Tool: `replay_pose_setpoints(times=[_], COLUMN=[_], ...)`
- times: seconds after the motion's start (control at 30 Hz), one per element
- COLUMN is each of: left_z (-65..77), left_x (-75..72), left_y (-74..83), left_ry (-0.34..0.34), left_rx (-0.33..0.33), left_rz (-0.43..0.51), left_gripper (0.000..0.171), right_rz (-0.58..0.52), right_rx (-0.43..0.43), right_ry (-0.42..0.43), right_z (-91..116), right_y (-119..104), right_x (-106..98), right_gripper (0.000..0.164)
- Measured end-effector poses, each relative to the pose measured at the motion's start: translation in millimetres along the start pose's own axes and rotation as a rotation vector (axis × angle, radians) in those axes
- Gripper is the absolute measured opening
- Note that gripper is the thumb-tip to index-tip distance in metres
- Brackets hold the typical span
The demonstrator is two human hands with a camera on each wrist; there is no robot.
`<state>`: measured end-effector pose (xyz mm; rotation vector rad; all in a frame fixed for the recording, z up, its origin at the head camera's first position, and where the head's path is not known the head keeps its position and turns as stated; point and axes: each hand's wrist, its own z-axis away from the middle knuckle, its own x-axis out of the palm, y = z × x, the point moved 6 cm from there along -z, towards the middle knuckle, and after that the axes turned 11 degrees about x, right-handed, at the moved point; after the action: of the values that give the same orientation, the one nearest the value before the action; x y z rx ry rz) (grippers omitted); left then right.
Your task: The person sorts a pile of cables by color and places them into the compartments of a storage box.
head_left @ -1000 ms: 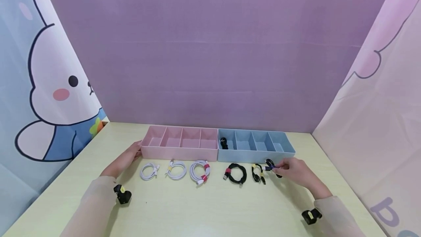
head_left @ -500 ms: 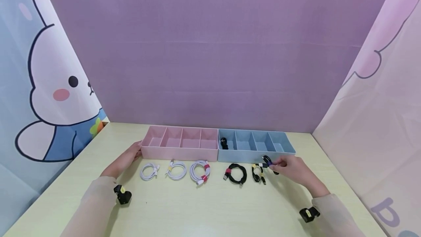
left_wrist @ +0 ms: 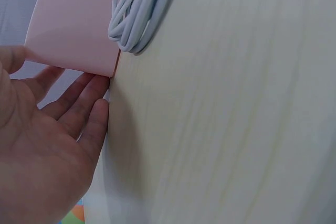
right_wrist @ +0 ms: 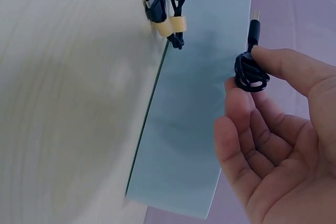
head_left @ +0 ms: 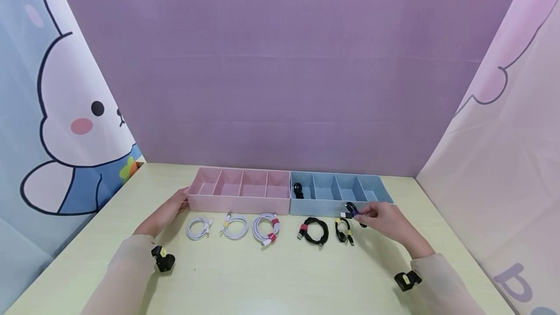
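Observation:
Between thumb and fingers, my right hand (head_left: 385,218) pinches a small bundled black USB cable (right_wrist: 251,74), its plug sticking out. It is held in front of the blue divided box (head_left: 341,208), near the right end. My left hand (head_left: 168,212) touches the left end of the pink divided box (head_left: 238,204); in the left wrist view its fingertips lie along the box's lower edge with the fingers fairly straight. A black cable with a yellow tie (head_left: 343,231) and a coiled black cable with a red tie (head_left: 312,231) lie before the blue box. Another black cable (head_left: 298,190) sits in its leftmost compartment.
Three coiled white cables lie before the pink box: a plain one (head_left: 199,228), one with a yellow tie (head_left: 235,227) and one with red ties (head_left: 266,230). Both boxes stand end to end near the purple backdrop (head_left: 280,72). Printed cloths hang at both sides.
My right hand has risen and moved slightly left with the black USB cable, from the table towards the blue box's front. My left hand has stayed at the pink box.

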<state>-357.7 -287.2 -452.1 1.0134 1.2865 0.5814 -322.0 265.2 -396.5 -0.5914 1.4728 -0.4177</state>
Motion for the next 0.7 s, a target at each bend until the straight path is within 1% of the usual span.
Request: replay_pose_setpoints(times=[0.17, 0.37, 0.7], left_z=[-0.4, -0.1, 0.5], left_x=[-0.6, -0.5, -0.7], left_y=[-2.8, -3.7, -3.7], left_ry=[0.005, 0.003, 0.002], left_rx=[-0.019, -0.017, -0.017], left_rz=[-0.001, -0.005, -0.002], left_gripper=[0.08, 0.081, 0.08], right_rz=[-0.015, 0.001, -0.012], right_rx=[0.005, 0.013, 0.01], right_ry=[0.003, 0.021, 0.031], right_z=[-2, -5, -10], right_y=[-3, -7, -17], right_x=[1, 2, 2], right_gripper=[0.023, 0.026, 0.029])
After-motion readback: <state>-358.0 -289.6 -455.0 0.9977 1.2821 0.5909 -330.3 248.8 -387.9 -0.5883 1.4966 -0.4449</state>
